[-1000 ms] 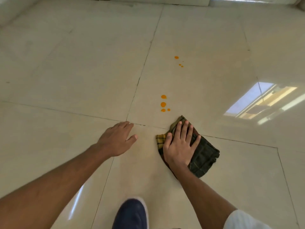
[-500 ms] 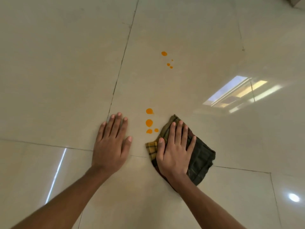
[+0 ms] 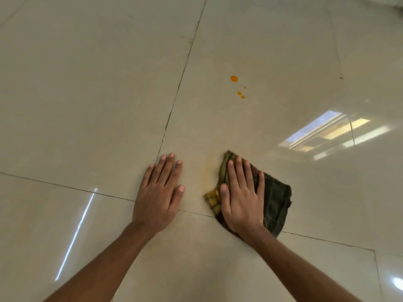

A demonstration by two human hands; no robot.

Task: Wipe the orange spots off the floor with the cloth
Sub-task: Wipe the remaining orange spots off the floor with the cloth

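Note:
My right hand [image 3: 242, 197] lies flat, fingers spread, pressing a folded dark green and yellow checked cloth [image 3: 275, 201] against the cream tiled floor. A faint yellowish smear [image 3: 207, 171] marks the tile just left of the cloth. A farther cluster of orange spots [image 3: 234, 78] sits on the same tile, well beyond the cloth. My left hand [image 3: 160, 192] rests flat on the floor to the left of the smear, palm down, holding nothing.
Grout lines [image 3: 174, 101] cross the glossy tiles. A bright window reflection [image 3: 322, 131] shines to the right, and a thin light streak [image 3: 76, 232] lies at the lower left.
The near group of orange spots beside the cloth is gone; only a pale yellow smear is left there. The cloth shifted slightly. My view moved closer to the floor.

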